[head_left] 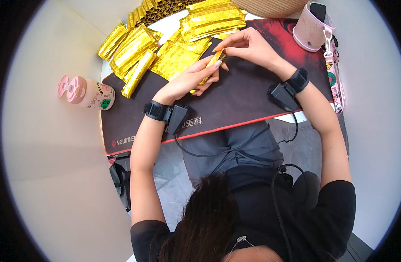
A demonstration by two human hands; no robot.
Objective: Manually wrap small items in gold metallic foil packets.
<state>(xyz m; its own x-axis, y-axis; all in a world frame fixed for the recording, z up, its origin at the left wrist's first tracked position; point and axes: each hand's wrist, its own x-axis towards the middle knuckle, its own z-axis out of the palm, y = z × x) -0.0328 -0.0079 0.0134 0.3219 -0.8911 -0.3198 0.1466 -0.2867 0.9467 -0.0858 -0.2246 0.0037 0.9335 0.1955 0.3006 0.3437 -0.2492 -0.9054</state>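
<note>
A narrow folded piece of gold foil paper [216, 57] is held between my two hands over the mat's far middle. My left hand [189, 81] is closed around its near part, the thumb lying along it. With thumb and forefinger, my right hand [252, 49] pinches at its far end. Flat gold foil sheets [176, 59] lie just beyond my left hand. Folded gold packets [133, 50] are heaped to the left, with one long folded strip [139, 74] nearest me. Another stack of gold foil pieces [214, 19] rests beyond my right hand.
Many rolled gold pieces [163, 11] are massed at the back beside a round woven item [270, 6]. On the dark mat [248, 98], a pink-lidded bottle [89, 92] lies left. A pink holder [309, 32] with a phone stands far right. Cables hang from both wrist devices.
</note>
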